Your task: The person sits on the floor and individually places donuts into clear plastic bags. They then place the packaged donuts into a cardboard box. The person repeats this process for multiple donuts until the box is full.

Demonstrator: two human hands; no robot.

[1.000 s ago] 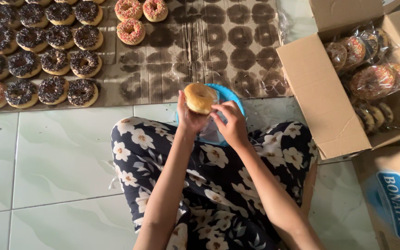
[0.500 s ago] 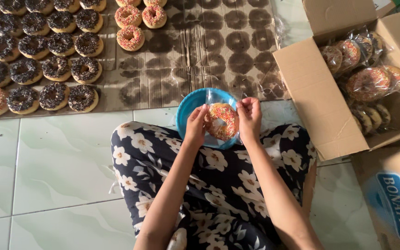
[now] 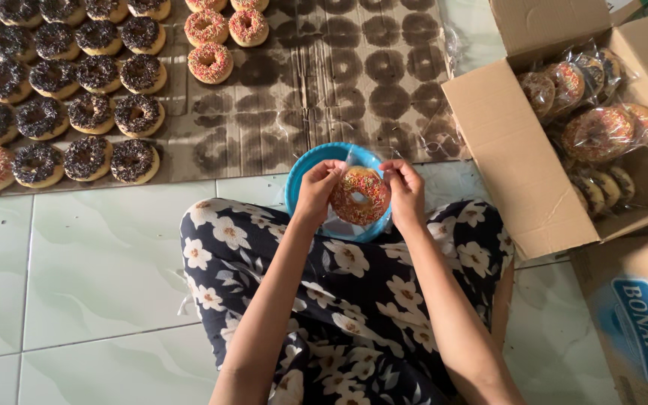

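A doughnut with coloured sprinkles [image 3: 360,197] sits inside a clear plastic bag held up between both hands, over a blue plate [image 3: 305,170] on the floor. My left hand [image 3: 318,187] pinches the bag's left top edge. My right hand [image 3: 405,189] pinches the right top edge. The doughnut's sprinkled face points up at the camera. My legs in dark flower-print trousers [image 3: 354,300] lie crossed below the plate.
A greasy cardboard sheet [image 3: 339,82] on the tile floor carries several chocolate-sprinkle doughnuts [image 3: 88,109] at left and three coloured ones [image 3: 211,61] near its top. An open cardboard box [image 3: 519,157] at right holds several bagged doughnuts [image 3: 601,131]. Another box [image 3: 639,322] stands at lower right.
The doughnut went from bare underside-up in my left hand into the bag, sprinkled face up. Both hands now hold the bag's top edges, slightly lower than half a second ago.
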